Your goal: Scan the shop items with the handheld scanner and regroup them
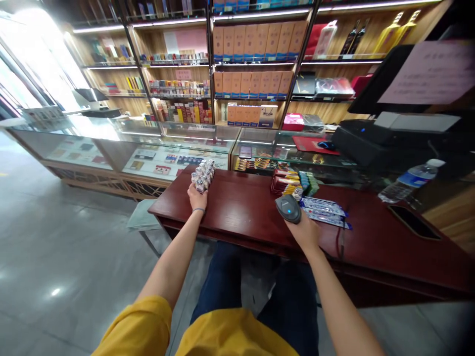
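Observation:
My left hand (198,199) is at the left end of the dark red table, its fingers closed round the nearest of several small silver-topped bottles (203,174). They stand packed together in a group. In my right hand (306,230) is a dark grey barcode scanner (288,208) with a lit blue light, its head above the tabletop. Just beyond it are stacked red and yellow boxes (284,184) and green packs (308,183). Another small bottle (297,193) stands behind the scanner, partly hidden. Blue and white long packets (324,210) lie right of my right hand.
The table (237,212) meets a glass display counter (178,143). A water bottle (411,180) and a phone (413,221) are at the right, below a monitor (386,79). A stool (143,216) stands left of the table. Stocked shelves (256,64) line the wall.

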A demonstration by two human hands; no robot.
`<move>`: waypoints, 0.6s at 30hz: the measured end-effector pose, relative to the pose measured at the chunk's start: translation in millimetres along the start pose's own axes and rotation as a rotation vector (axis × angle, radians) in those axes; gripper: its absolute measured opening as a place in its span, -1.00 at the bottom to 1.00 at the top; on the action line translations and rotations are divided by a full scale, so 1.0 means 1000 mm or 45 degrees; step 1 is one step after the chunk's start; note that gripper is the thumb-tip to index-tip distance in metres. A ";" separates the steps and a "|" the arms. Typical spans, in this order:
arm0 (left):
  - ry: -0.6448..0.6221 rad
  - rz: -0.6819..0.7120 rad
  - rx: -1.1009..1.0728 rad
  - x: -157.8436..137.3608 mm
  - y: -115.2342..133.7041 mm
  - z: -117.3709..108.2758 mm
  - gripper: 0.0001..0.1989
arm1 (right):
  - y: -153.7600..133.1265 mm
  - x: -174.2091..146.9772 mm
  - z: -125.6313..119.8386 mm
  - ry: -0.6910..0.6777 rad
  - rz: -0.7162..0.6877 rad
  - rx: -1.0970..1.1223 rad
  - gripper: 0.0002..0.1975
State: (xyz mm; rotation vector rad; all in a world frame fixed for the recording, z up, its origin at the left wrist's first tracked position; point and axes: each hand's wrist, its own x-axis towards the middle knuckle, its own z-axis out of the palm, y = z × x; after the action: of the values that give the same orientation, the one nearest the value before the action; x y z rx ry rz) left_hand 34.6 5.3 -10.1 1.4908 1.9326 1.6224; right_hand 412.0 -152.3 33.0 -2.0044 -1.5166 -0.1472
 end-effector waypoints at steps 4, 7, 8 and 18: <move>0.079 -0.027 0.028 0.000 0.000 0.001 -0.43 | -0.001 0.001 -0.001 -0.010 0.017 -0.023 -0.50; 0.115 -0.077 -0.041 0.001 -0.001 0.001 -0.50 | -0.002 0.001 -0.002 -0.025 0.019 -0.032 -0.53; 0.127 -0.096 -0.101 0.001 -0.001 0.000 -0.51 | -0.002 0.001 -0.002 -0.026 0.012 -0.036 -0.54; -0.567 -0.191 -1.023 -0.040 0.043 0.024 -0.50 | 0.001 -0.005 -0.005 0.042 -0.088 0.017 -0.56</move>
State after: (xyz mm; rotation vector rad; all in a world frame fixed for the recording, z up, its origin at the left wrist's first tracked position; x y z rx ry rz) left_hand 93.6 -16.4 -0.4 1.1808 0.9475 1.5428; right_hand 412.6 -159.1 34.7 -1.9311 -1.5623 -0.1972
